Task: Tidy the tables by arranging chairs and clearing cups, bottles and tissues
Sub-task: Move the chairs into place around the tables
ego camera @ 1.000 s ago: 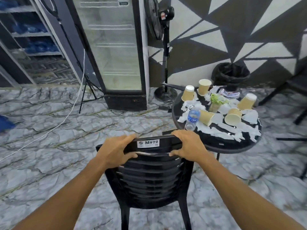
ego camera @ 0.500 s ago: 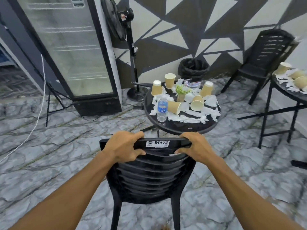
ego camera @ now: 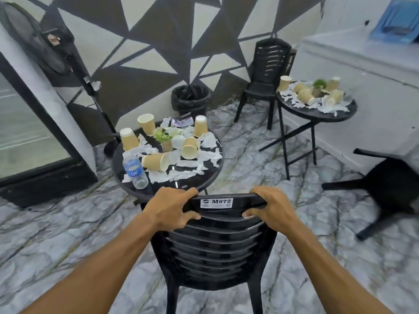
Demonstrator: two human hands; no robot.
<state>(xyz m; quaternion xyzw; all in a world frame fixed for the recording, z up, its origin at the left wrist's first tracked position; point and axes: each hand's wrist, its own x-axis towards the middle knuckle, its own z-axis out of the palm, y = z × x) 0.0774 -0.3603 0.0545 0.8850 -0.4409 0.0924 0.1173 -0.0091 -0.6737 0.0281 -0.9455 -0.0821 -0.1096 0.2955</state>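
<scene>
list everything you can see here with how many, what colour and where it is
chair: 1, black, held at the near table
near table: 1, black, round, centre
far table: 1, black, right rear
paper cups: 5 tan on near table, several more on far table
water bottle: 1, clear, blue label, lying on near table's left edge
tissues: many, white, strewn on both tables
plant: 1 green per table
bin: 1, black, by wall
other chairs: 2, black; one upright by far table, one tipped at right
left hand, right hand: gripping the chair's top rail
</scene>
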